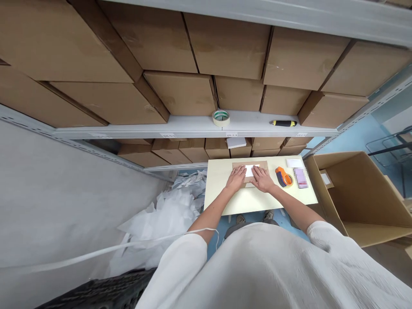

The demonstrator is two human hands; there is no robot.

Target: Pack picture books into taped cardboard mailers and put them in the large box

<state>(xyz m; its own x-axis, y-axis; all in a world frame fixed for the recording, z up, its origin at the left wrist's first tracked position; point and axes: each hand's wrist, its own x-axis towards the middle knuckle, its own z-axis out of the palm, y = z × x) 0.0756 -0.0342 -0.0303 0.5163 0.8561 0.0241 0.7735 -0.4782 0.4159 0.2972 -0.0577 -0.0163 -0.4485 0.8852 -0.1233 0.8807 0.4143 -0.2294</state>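
Note:
A flat brown cardboard parcel lies on the pale table in front of me. On its top is a white label. My left hand rests flat on the label's left side, fingers stretched out. My right hand lies flat over the label's right side, fingers also extended. Both palms face down, and parts of the label and parcel are hidden under them. To the right of my right hand sits an orange and blue tape dispenser with a roll of tape.
A purple item, partly blurred, and a white slip lie at the table's right. Beside it stands a large open carton holding a small parcel. Shelves ahead carry boxes, a tape roll and a cutter knife. White packing sheets heap at left.

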